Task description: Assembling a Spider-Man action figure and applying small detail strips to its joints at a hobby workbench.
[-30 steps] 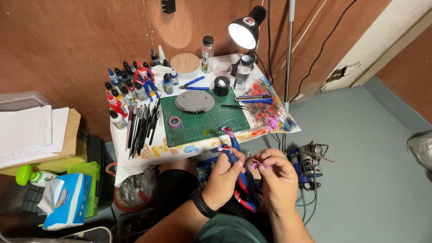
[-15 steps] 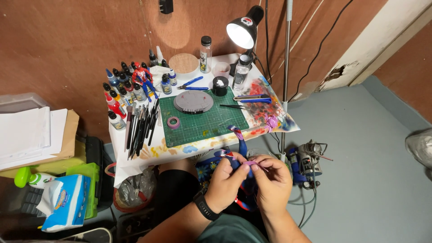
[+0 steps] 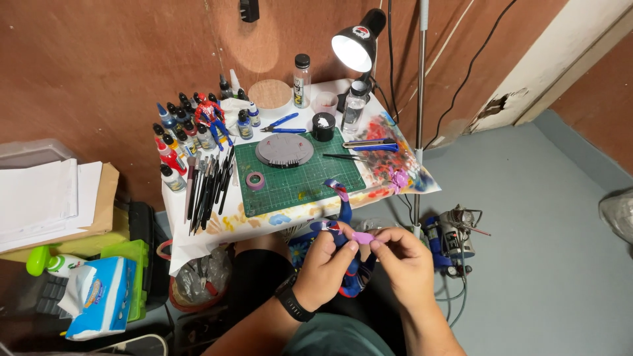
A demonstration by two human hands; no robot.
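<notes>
Both hands on a figure part, held over the lap below the table edge.

I see the left hand closed around a blue-and-red plastic figure piece, long axis near upright; the right hand pinches a small pink putty strip lying crosswise between both hands, just below the white table.
</notes>
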